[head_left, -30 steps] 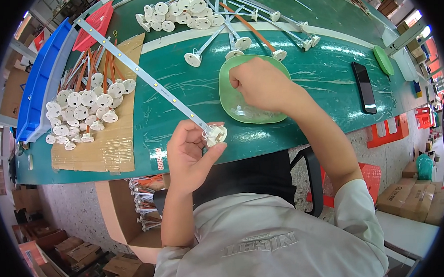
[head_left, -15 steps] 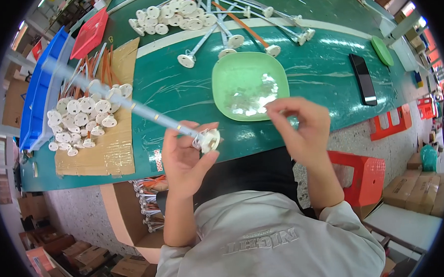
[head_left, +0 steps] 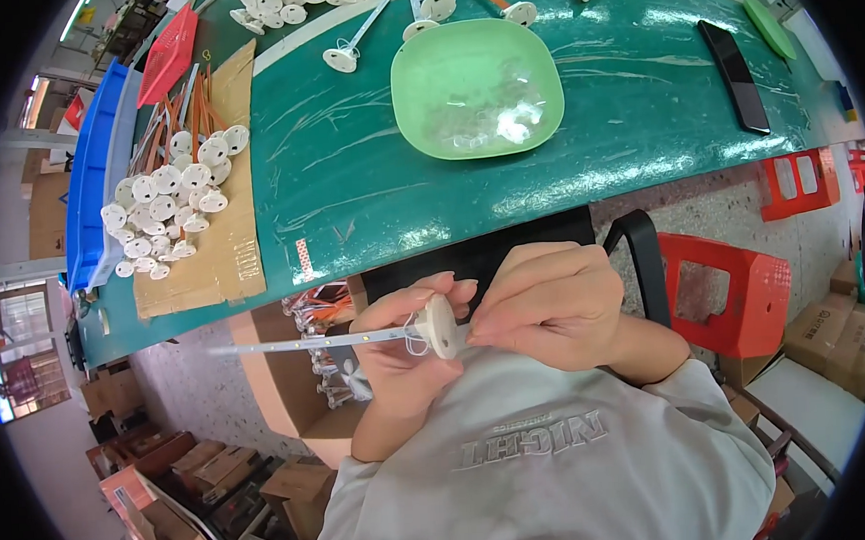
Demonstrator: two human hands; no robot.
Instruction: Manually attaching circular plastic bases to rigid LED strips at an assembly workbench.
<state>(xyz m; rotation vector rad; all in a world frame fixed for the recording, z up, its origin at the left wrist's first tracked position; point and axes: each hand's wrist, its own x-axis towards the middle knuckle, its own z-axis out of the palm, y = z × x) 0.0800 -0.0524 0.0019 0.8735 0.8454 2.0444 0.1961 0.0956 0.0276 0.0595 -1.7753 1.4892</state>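
A white round disc [head_left: 441, 326] is gripped in my left hand [head_left: 396, 376], thumb below and fingers above. From its back a narrow LED strip [head_left: 305, 344] with small yellow dots sticks out to the left, its far end blurred. Thin pale wires loop where strip and disc meet. My right hand [head_left: 557, 308] is closed in a pinch close against the disc's front face. Whatever its fingertips hold, if anything, is too small to make out. Beyond both hands, a light green square dish [head_left: 472, 70] with small shiny clear pieces in it stands on the green table [head_left: 352, 191].
Several disc-ended strips [head_left: 173, 190] lie on cardboard [head_left: 236, 250] at the left, beside a blue tray [head_left: 91, 188] and a red basket [head_left: 168, 58]. More sit at the back. A black phone [head_left: 735, 78] lies at the right. Red stools [head_left: 728, 291] and an open carton [head_left: 263, 374] stand below table level.
My right hand has come from the dish's edge toward me, to the disc. My left hand has drawn nearer my body, and the strip has swung from slanting up to nearly level.
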